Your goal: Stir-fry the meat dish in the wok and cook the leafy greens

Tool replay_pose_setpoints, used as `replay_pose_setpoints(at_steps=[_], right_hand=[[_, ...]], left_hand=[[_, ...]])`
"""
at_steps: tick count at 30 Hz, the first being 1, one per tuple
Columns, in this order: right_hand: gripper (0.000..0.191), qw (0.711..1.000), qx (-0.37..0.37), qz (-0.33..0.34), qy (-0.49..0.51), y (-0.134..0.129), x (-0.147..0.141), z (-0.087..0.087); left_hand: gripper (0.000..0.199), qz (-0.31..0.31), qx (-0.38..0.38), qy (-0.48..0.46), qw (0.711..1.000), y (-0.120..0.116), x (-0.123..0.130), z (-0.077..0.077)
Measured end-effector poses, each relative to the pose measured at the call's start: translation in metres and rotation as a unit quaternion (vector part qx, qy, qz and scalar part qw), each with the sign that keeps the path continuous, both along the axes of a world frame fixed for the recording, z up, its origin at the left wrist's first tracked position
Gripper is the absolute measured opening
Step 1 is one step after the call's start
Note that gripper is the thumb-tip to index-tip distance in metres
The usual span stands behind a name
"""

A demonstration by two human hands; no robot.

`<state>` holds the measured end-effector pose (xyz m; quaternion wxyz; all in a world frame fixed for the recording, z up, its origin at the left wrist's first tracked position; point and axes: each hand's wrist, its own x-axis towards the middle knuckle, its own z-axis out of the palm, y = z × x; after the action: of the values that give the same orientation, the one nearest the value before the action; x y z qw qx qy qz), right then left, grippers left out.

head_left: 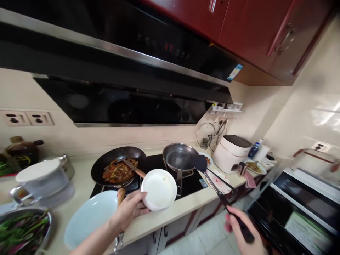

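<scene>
White bowl (160, 187): in the left hand (129, 211), over the near edge of the stove (152, 164); tilted, its inside towards the person, a small faint spot on it.
Left grip: pinching the bowl at its 9 o'clock side, thumb on the rim, fingers partly hidden behind.
Black spatula (201, 164): in the right hand (243, 230), blade up at 2 o'clock from the bowl, seen across the pan's edge; contact with the pan cannot be told.
Right grip: closed round the lower handle.
Handling: judged best with the bowl supported from beneath and its lean kept small; wrist loose, spatula blade clear of the pan's rim. The pinch looks secure but one-sided, so a knock could turn the bowl.
Wok (136, 154): 10 o'clock from the bowl, cooked food (114, 173) inside, wooden-handled turner (135, 167) leaning in it.
Pan (178, 158): 1 o'clock, on the right burner, no food seen in it.
Table (82, 170): pale, glossy; large pale dish (89, 217) at 8 o'clock, greens (22, 230) farther that way, patterned plate (220, 183) at 3, white appliance (228, 156) at 2.
Room: dark hood (106, 53) towards 12, red cabinets (196, 14) above, tiled floor (192, 242) at 5.
</scene>
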<state>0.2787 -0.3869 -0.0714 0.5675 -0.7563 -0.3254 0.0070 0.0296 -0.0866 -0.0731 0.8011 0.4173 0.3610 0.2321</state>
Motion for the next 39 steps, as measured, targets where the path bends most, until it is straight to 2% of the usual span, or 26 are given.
replay_pose_setpoints(at_steps=[2,5,10,13,16,19,22,25,29,33,36,39], right_hand=[[0.035,0.997,0.002,0.067,0.032,0.039,0.051,0.008],[0.036,0.992,-0.010,0.114,0.058,0.088,0.108,0.011],[0.033,0.985,-0.051,0.143,0.083,0.133,0.172,-0.001],[0.035,0.980,-0.029,0.152,0.123,0.147,0.199,-0.019],[0.039,0.969,0.012,0.156,0.190,0.157,0.218,-0.043],[0.044,0.951,0.061,0.130,0.274,0.164,0.228,-0.067],[0.043,0.933,0.103,0.127,0.321,0.167,0.236,-0.076],[0.041,0.938,0.092,0.147,0.300,0.169,0.250,-0.064],[0.039,0.947,0.062,0.203,0.242,0.171,0.268,-0.027],[0.032,0.947,0.050,0.254,0.189,0.167,0.274,0.005],[0.024,0.948,0.018,0.310,0.071,0.161,0.280,0.014],[0.020,0.931,0.018,0.357,-0.068,0.155,0.289,0.015]], left_hand=[[0.030,0.030,0.036,0.019,0.999,0.017,0.025,0.009],[0.023,0.041,0.098,0.058,0.993,0.044,0.068,0.019],[0.019,0.037,0.170,0.131,0.976,0.094,0.158,0.024],[0.016,0.033,0.195,0.180,0.964,0.124,0.209,0.023],[0.015,0.022,0.208,0.236,0.949,0.147,0.249,0.021],[0.014,0.019,0.201,0.281,0.938,0.161,0.274,0.015],[0.013,0.031,0.177,0.313,0.933,0.167,0.288,0.005],[0.016,0.050,0.138,0.321,0.936,0.165,0.299,-0.005],[0.022,0.082,0.082,0.280,0.953,0.157,0.320,-0.017],[0.022,0.100,0.039,0.214,0.971,0.148,0.339,-0.023],[0.021,0.099,0.021,0.192,0.976,0.147,0.341,-0.025],[0.021,0.090,0.021,0.203,0.975,0.151,0.335,-0.024]])
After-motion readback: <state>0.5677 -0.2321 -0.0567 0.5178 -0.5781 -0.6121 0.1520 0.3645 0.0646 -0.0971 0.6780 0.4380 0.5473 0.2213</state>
